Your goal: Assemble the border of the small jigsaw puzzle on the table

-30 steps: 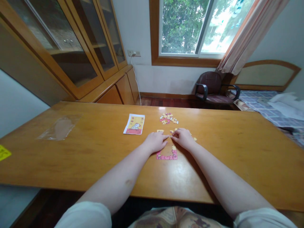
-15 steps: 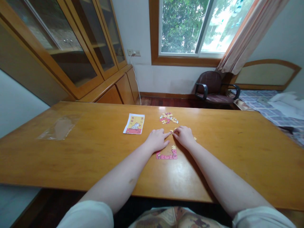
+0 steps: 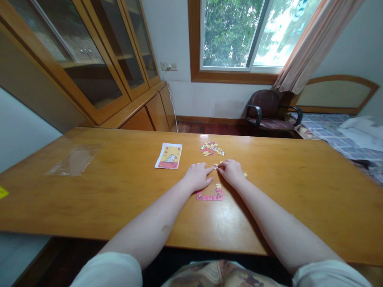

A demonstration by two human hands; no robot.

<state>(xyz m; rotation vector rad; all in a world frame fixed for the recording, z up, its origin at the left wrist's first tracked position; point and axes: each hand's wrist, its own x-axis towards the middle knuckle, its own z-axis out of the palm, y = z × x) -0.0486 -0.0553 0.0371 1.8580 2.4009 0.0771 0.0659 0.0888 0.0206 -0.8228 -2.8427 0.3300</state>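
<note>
Between my two hands lies a small puzzle piece (image 3: 216,166) on the table. My left hand (image 3: 197,176) rests palm down, index fingertip at the piece's left side and thumb spread apart. My right hand (image 3: 231,172) has its thumb and index finger pinched at the piece's right side. Nearer to me is a joined pink puzzle border (image 3: 210,197), its right side rising to a yellow piece (image 3: 218,185); my left hand hides part of its left side. A pile of loose pieces (image 3: 208,148) sits beyond my hands.
A picture card (image 3: 169,156) lies left of the pile, and a clear plastic bag (image 3: 76,160) farther left on the wooden table (image 3: 119,199). Loose yellow pieces (image 3: 245,175) lie by my right hand. An office chair (image 3: 266,109) stands beyond the table.
Both hands stay in nearly the same place, with the small piece between them barely shifted. A yellow object has appeared at the left edge of the view.
</note>
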